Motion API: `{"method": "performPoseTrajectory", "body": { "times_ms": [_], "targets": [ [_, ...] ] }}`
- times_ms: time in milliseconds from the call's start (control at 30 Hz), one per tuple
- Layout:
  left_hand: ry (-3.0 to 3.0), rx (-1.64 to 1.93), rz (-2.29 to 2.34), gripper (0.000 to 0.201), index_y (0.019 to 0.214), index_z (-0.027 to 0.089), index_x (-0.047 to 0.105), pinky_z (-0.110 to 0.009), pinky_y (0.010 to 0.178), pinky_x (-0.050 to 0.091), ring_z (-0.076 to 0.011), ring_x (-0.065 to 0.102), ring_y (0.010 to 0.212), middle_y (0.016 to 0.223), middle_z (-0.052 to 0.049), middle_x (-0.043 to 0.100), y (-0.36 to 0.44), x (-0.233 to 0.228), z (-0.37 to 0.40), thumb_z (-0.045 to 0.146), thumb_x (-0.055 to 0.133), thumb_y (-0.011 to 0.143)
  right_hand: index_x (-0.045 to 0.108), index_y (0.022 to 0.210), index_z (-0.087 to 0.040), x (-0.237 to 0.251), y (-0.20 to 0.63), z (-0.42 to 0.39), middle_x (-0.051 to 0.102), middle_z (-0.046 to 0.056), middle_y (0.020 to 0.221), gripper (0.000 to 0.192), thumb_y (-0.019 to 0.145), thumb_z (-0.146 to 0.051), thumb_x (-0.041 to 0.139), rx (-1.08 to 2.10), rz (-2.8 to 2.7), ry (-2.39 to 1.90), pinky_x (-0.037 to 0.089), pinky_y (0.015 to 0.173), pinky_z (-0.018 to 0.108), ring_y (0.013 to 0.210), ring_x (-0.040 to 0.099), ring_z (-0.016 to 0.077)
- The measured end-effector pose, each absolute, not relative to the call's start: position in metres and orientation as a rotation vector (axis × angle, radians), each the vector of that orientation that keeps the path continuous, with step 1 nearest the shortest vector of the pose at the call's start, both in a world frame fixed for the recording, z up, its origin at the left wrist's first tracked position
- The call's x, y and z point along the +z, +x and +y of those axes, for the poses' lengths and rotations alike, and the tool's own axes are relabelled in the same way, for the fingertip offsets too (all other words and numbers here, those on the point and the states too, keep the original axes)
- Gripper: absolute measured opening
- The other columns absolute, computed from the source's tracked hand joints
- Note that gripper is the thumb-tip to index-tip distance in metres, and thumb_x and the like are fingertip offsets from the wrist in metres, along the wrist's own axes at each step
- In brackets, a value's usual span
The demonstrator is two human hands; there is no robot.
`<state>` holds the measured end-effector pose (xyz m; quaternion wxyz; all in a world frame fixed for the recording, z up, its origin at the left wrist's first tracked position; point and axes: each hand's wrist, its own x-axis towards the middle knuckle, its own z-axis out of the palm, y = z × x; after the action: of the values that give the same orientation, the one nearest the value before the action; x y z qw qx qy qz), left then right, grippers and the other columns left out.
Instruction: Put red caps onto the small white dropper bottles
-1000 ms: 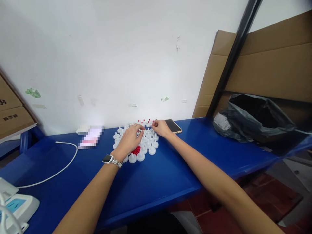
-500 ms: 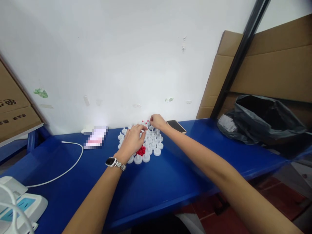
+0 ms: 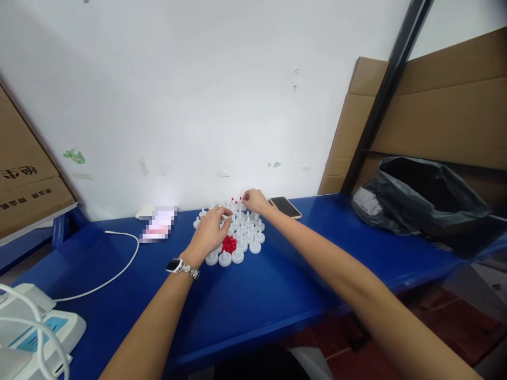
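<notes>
Head view: my left hand (image 3: 209, 235) rests curled over white nozzle caps (image 3: 237, 255) clustered on the blue counter (image 3: 253, 301); my right hand (image 3: 255, 201) pinches one at the far row. Light, stiff, likely slippery, best gripped at the base. Red tips (image 3: 228, 244) sit mid-cluster; phone (image 3: 285, 207), white wall behind.

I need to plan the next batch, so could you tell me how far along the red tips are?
Done: a few back-row nozzles show red tips. In hand: the right hand is at that row, and the left hand rests on white nozzles. Left: most are bare, and a red pile remains.
</notes>
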<state>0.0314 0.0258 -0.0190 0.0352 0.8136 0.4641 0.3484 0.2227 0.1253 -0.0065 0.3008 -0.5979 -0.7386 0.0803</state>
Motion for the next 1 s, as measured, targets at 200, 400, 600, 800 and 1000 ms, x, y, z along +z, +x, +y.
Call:
{"method": "performPoseTrajectory", "body": {
  "times_ms": [200,400,600,800,1000],
  "targets": [
    [2.447,1.256,1.362,0.043,0.133,0.022,0.046,-0.04,0.086,0.051,-0.0224,0.062,0.098,0.127,-0.011,0.054,0.04,-0.014,0.015,0.037,0.052,0.093,0.066,0.08,-0.016,0.0,0.219,0.071,0.07,0.004,0.071,0.016,0.076,-0.031,0.064,0.793,-1.605,-1.059,0.046,0.062,0.025,0.061,0.059,0.0129],
    [2.383,1.203,1.135,0.032,0.121,0.022,0.051,-0.034,0.079,0.052,-0.0202,0.062,0.095,0.114,-0.008,0.063,0.045,-0.008,0.007,0.04,0.049,0.095,0.052,0.077,-0.02,-0.011,0.211,0.035,0.053,-0.005,0.061,0.02,0.084,-0.038,0.056,0.842,-1.604,-0.942,0.037,0.056,0.024,0.057,0.047,0.011],
    [2.372,1.223,1.086,0.036,0.129,0.023,0.047,-0.032,0.08,0.052,-0.018,0.061,0.095,0.118,-0.008,0.062,0.039,-0.003,-0.002,0.038,0.049,0.096,0.043,0.068,-0.021,-0.017,0.207,0.027,0.046,-0.003,0.063,0.04,0.097,-0.046,0.034,0.637,-1.85,-0.978,0.034,0.059,0.026,0.063,0.045,0.0134],
    [2.418,1.189,1.043,0.029,0.117,0.021,0.053,-0.031,0.079,0.051,-0.0164,0.06,0.084,0.1,-0.005,0.064,0.031,-0.002,-0.007,0.034,0.056,0.091,0.042,0.065,-0.021,-0.021,0.195,0.019,0.044,-0.002,0.058,0.051,0.096,-0.06,0.03,0.699,-1.755,-0.986,0.032,0.055,0.027,0.059,0.043,0.0143],
    [2.07,1.209,0.988,0.028,0.104,0.022,0.055,-0.029,0.072,0.049,-0.0154,0.057,0.076,0.083,-0.001,0.061,0.03,-0.003,-0.007,0.047,0.048,0.095,0.041,0.063,-0.021,-0.014,0.183,0.007,0.047,-0.001,0.059,0.055,0.098,-0.061,0.026,0.539,-1.764,-0.963,0.033,0.058,0.029,0.058,0.044,0.0142]
  ]
}}
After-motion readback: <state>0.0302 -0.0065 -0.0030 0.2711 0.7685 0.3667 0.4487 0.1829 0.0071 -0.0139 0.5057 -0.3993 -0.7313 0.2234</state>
